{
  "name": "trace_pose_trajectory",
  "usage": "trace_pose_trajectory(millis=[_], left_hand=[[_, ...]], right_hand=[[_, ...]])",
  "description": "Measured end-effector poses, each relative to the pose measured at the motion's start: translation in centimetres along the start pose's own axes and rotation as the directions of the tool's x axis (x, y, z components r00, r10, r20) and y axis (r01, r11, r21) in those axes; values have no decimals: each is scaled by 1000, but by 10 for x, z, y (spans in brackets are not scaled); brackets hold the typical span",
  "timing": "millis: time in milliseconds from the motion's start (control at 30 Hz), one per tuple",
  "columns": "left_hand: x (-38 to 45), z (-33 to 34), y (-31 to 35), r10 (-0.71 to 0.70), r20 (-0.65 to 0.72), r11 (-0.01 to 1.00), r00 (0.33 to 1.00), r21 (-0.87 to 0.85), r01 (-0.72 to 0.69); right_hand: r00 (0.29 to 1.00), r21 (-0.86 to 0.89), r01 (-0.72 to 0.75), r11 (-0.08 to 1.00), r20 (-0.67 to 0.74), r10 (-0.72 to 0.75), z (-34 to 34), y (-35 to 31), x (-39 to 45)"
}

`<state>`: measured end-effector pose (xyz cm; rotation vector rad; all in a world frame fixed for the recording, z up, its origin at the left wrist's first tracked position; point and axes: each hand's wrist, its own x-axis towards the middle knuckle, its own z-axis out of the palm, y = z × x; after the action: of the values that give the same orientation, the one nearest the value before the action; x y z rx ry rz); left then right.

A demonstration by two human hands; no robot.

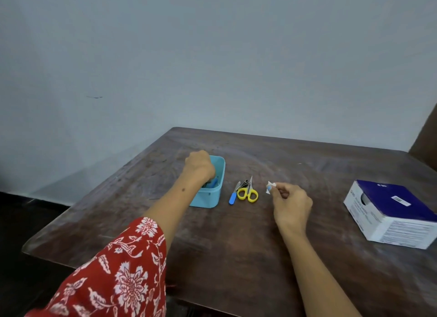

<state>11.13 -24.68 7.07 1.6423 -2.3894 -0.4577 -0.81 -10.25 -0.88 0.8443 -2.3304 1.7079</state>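
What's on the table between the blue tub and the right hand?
Head view: yellow scissors, a blue-handled file and a metal clipper lie between tub and right hand.

The tub point(208, 197) was light blue, the scissors point(247, 193) had yellow handles and the file point(233, 198) a blue one. The packet point(269, 188) was white and blue, the box point(390, 210) navy over white, the desk point(236, 245) dark brown, the sleeve point(123, 274) red with white flowers.

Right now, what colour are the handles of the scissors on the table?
Yellow; the scissors' handles show best in the head view.
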Motion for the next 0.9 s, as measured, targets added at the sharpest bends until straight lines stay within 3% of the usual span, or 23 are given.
trace_pose_trajectory(millis=[100, 167, 300, 433, 600, 900], left_hand=[[-5, -2, 3, 23, -14, 1000, 1000, 10, -23], [-12, -6, 6, 96, -118, 995, 988, 17, -95], [-35, -7, 22, 322, -370, 946, 872, 86, -313], [-57, 16, 42, 516, -230, 856, 825, 181, -485], [-53, 47, 54, 532, -43, 821, 846, 272, -503], [-42, 62, 64, 484, -63, 839, 873, 315, -443]], right_hand=[[1000, 7, -8, 1000, -4, 8, 0, -1, -1], [1000, 15, -17, 1000, -15, 18, 0, -2, -1], [997, 65, -57, 996, -45, 60, -3, -3, -1], [988, 135, -127, 983, -71, 137, -5, -4, -1], [986, 150, -134, 980, -76, 147, -5, -4, -1], [987, 161, -122, 979, -85, 137, -4, -1, 0]])
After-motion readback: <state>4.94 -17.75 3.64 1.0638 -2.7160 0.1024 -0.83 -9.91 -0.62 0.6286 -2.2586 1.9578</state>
